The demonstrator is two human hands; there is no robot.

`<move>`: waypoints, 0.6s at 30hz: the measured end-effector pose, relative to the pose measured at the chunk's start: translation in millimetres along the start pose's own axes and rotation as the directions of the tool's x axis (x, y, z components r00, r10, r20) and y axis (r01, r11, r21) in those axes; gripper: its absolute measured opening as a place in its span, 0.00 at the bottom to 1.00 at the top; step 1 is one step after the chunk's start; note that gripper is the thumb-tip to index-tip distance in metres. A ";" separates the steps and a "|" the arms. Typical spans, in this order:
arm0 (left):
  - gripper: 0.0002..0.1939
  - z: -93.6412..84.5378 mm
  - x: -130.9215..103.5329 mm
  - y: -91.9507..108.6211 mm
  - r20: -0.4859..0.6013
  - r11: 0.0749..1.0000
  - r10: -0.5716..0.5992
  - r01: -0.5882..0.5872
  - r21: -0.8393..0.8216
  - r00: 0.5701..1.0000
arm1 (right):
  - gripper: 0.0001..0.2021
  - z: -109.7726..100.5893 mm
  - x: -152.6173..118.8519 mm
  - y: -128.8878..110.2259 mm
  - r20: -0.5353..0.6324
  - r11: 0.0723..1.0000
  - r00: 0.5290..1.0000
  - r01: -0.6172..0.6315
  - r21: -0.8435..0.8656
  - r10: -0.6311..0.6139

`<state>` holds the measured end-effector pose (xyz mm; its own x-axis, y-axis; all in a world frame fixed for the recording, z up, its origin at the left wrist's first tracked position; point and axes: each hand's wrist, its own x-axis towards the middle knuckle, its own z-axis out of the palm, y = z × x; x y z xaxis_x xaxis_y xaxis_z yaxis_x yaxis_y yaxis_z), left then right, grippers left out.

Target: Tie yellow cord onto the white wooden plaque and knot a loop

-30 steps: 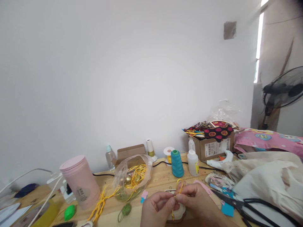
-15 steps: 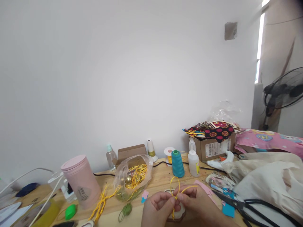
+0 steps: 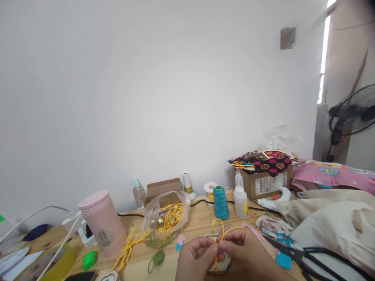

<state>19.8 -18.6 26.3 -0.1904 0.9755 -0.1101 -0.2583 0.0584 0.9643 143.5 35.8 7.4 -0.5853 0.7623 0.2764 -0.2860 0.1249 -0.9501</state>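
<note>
My left hand and my right hand meet at the front of the table, thumbs and fingertips pinching a yellow cord. The cord rises in a loop above the fingers, with one end trailing over my right hand and a braided or knotted length hanging below. Under the hands lies a pale plaque with a scalloped brown edge, partly hidden by the fingers. To the left sits a small olive-green thread bundle, beside a pink and blue paper cutout.
A teal thread cone and a white glue bottle stand behind the hands. Black-handled scissors lie at right, near a white glue gun. At left are a pink canister, yellow cords and a plastic bag.
My hands stay pinched on the yellow cord. Its loop has changed shape slightly, and the end over my right hand now runs closer to the loop. The view has shifted a little.
</note>
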 end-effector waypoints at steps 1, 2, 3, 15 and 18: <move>0.12 0.2 -0.2 0.1 0.004 1.000 0.007 -0.007 0.007 1.000 | 0.09 -0.2 0.3 1.2 -0.004 1.000 1.000 -0.001 0.005 0.001; 0.12 0.4 -0.4 0.4 0.010 1.000 0.011 -0.012 0.011 1.000 | 0.08 -0.5 0.6 2.4 -0.007 1.000 1.000 0.006 0.009 -0.006; 0.12 0.5 -0.8 0.8 0.017 1.000 0.014 -0.014 0.014 1.000 | 0.08 -0.9 1.0 3.5 -0.012 1.000 1.000 0.017 0.016 -0.017; 0.10 2.9 -4.6 5.0 -0.006 0.963 0.105 -0.100 0.249 0.994 | 0.08 -1.7 0.2 0.5 -0.072 0.995 0.996 0.040 -0.087 -0.047; 0.10 2.5 -4.3 3.0 -0.022 0.938 0.124 -0.110 0.328 0.992 | 0.08 -1.3 -0.6 2.1 -0.080 0.994 0.996 0.036 -0.101 -0.044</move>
<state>22.2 -22.1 30.2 -0.2415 0.9704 0.0054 0.0894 0.0167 0.9959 144.2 36.5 5.0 -0.5095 0.8044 0.3054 -0.2285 0.2157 -0.9494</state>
